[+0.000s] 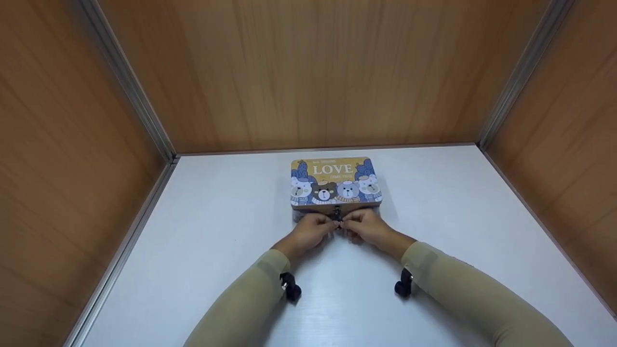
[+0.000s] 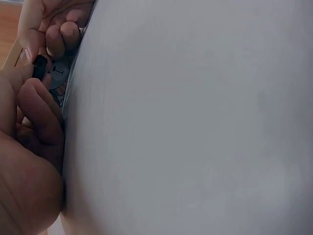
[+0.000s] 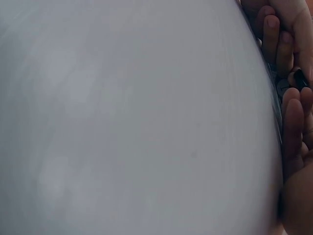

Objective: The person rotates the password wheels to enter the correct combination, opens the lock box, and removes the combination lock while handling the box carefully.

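Lying just beyond the meeting fingertips, the bear-printed box [image 1: 336,180] rests on the bench [image 1: 217,217], its long axis running left to right and its front side toward the person. The left hand [image 1: 308,231] and right hand [image 1: 370,227], about equally near, pinch a small black piece [image 2: 40,66] at the middle of that front (its finer form cannot be told).

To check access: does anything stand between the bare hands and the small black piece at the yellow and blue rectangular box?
Nothing visible does: the left hand and right hand pinch the black piece at the box.
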`<action>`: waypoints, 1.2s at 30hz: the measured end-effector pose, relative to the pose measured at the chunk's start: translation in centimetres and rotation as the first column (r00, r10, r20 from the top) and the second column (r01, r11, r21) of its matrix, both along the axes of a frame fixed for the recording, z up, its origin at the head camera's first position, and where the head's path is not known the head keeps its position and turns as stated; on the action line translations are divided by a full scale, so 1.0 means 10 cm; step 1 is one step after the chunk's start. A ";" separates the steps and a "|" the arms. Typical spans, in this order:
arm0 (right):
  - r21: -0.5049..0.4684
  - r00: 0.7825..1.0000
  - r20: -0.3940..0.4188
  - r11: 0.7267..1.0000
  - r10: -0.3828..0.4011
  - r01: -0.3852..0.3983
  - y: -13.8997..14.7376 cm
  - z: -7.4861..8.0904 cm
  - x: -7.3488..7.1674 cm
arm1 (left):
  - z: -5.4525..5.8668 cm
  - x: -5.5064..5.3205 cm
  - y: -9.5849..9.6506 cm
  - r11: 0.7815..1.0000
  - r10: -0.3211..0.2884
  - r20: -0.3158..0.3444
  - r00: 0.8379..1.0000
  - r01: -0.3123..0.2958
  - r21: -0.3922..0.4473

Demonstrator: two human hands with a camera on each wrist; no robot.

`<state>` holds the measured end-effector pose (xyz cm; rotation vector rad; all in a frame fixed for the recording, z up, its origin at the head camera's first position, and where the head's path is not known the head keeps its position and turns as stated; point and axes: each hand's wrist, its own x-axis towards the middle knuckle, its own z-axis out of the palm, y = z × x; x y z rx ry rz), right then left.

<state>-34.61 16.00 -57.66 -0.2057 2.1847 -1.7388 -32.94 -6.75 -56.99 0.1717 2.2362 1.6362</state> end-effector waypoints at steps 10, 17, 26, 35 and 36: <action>0.037 1.000 -0.005 0.999 0.019 -0.019 0.01 0.00 0.00 | 0.01 0.02 0.02 1.000 0.007 -0.053 0.999 -0.008 -0.014; 0.063 1.000 -0.019 0.998 0.024 -0.022 0.01 0.01 0.00 | 0.02 0.02 0.01 1.000 0.002 -0.035 0.999 -0.003 -0.021; 0.020 1.000 0.000 1.000 0.020 -0.020 0.02 0.01 -0.01 | 0.02 0.01 0.00 1.000 -0.015 -0.024 1.000 0.015 -0.022; 0.022 1.000 -0.002 1.000 0.020 -0.020 0.01 0.01 0.00 | 0.00 0.00 0.01 0.999 -0.015 -0.086 0.996 0.010 -0.051; 0.027 1.000 -0.004 0.999 0.022 -0.021 0.01 0.01 0.00 | 0.00 0.00 0.01 0.999 -0.014 -0.084 0.996 0.010 -0.051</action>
